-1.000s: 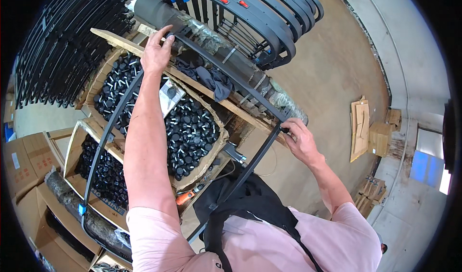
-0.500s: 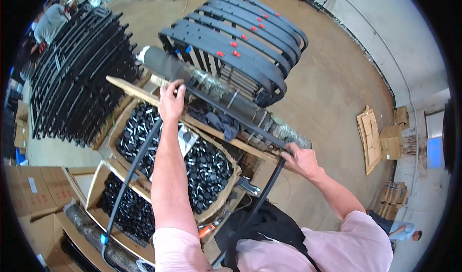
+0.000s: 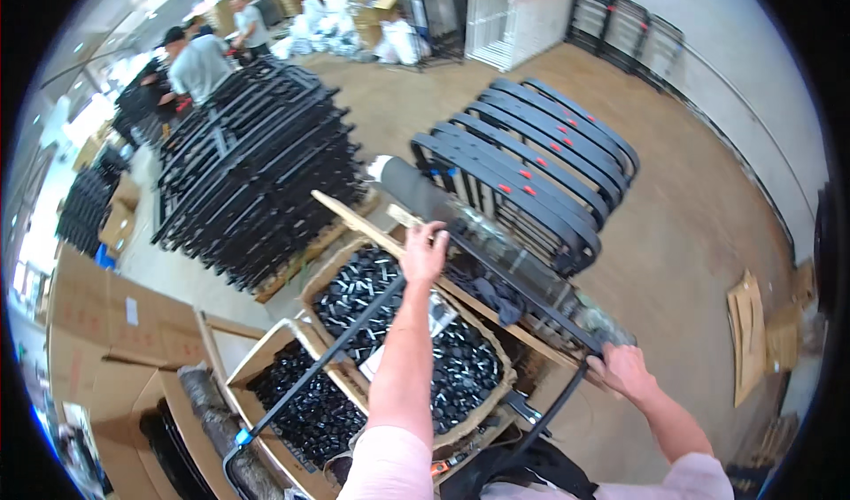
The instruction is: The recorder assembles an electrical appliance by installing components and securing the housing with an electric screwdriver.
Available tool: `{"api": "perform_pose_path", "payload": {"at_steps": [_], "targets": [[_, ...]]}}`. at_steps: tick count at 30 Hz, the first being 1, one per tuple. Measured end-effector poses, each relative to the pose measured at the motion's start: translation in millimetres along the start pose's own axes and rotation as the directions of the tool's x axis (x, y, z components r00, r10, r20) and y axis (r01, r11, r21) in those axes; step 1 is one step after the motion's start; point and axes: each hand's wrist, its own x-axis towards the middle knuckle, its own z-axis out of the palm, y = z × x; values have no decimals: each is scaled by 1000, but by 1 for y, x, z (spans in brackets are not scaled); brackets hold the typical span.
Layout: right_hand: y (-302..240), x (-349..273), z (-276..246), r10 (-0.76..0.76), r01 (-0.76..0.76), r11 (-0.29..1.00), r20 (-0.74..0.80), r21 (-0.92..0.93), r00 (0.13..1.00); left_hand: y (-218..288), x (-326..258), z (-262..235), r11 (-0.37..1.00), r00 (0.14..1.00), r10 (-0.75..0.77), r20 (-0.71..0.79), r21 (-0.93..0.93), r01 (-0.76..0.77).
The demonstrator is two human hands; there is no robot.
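Observation:
A bent black metal tube frame (image 3: 329, 356) spans in front of me, its far bar slanting from left to right. My left hand (image 3: 425, 252) is closed around its left far corner. At the right far corner, my right hand (image 3: 622, 370) grips the same frame. A blue piece (image 3: 243, 437) sits on the left leg near its lower bend. Under my left forearm lies a box (image 3: 506, 383) full of black round-headed bolts (image 3: 464, 369). A second box (image 3: 232, 378) of small black parts (image 3: 305, 403) stands to its left. The frame's near end is partly hidden by my body.
A wrapped roll (image 3: 416, 188) and a wooden board (image 3: 354, 221) lie beyond the boxes. Stacked black frames (image 3: 257, 164) stand far left, curved grey-black frames (image 3: 531, 164) ahead. Cardboard boxes (image 3: 124, 310) fill the left. Several people (image 3: 199, 66) are at the far left.
My view has swung up and left, so the scene sits farther right and lower. Both hands still hold the tube frame at the same corners.

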Motion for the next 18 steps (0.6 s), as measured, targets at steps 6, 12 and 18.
{"api": "perform_pose_path", "payload": {"at_steps": [6, 12, 18], "targets": [[-7, 11, 10, 20, -5, 996, -172, 90, 985, 5, -3, -17, 986, 993, -102, 59, -125, 109], [-14, 2, 4, 186, -177, 978, 80, -110, 979, 16, -3, -14, 985, 991, -122, 52, -115, 127], [-14, -8, -12, -63, 73, 981, 61, -177, 996, -2, -1, -9, 985, 998, -62, -20, -163, 58]]}}
